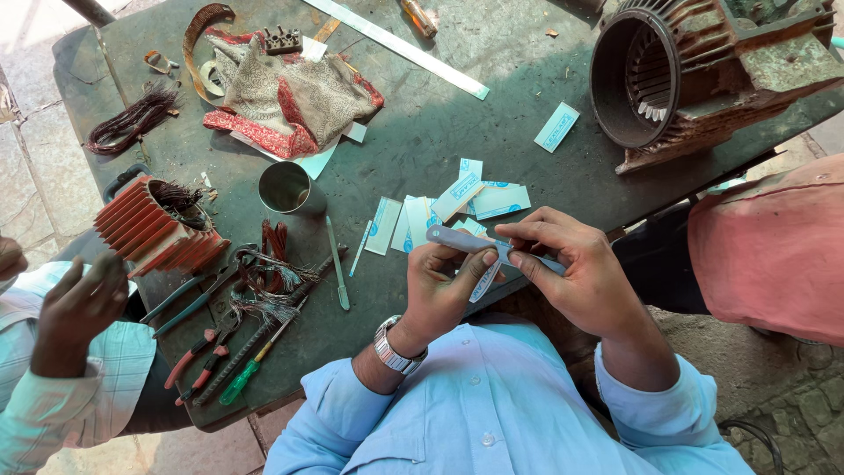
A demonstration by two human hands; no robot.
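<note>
My left hand (444, 286) and my right hand (571, 264) meet over the near edge of a dark green table (492, 105). Both pinch a thin white paper strip with blue print (485, 280), which is bent over a flat grey metal strip (457, 237) held between the fingers. A silver wristwatch (396, 349) sits on my left wrist. Just beyond my hands lie several cut slips of the same white and blue paper (457, 200).
A large rusty motor housing (694, 75) stands at the far right, a small red finned motor (154, 224) at the left. A steel cup (286, 186), pliers and screwdrivers (220, 347), a cloth (290, 92), a long ruler (400, 46). Another person's hand (79, 303) at left, a person in pink (774, 246) at right.
</note>
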